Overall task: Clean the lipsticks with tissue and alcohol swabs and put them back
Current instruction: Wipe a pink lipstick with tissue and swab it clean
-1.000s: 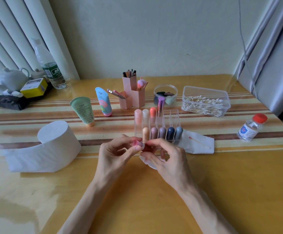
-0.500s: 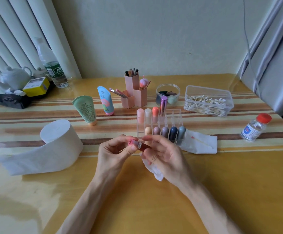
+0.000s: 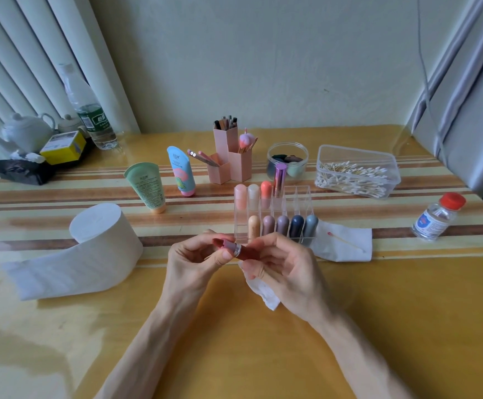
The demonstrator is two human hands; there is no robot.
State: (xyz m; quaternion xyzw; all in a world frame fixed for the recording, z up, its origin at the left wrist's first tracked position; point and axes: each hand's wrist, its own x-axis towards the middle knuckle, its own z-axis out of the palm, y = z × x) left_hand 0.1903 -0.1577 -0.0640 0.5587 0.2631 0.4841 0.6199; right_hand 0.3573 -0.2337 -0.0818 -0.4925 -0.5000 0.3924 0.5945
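An open red lipstick (image 3: 239,250) with a silver collar lies sideways between my hands. My right hand (image 3: 286,272) grips its red base and also holds a crumpled tissue (image 3: 264,293) under the fingers. My left hand (image 3: 195,257) pinches the upper end near the exposed red tip. Just behind stands the clear organizer (image 3: 299,203) with several capped lipsticks in two rows. One front-left slot is empty.
A toilet roll (image 3: 99,240) trails paper at left. A used swab lies on a folded tissue (image 3: 346,240) right of the organizer. An alcohol bottle (image 3: 437,217), swab box (image 3: 355,171), sponge jar (image 3: 287,161), pink brush holder (image 3: 228,162) and two tubes (image 3: 162,182) stand behind.
The lipstick's red tip now shows between my fingers, and the tissue hangs lower under my right hand. The hands stayed in front of the organizer.
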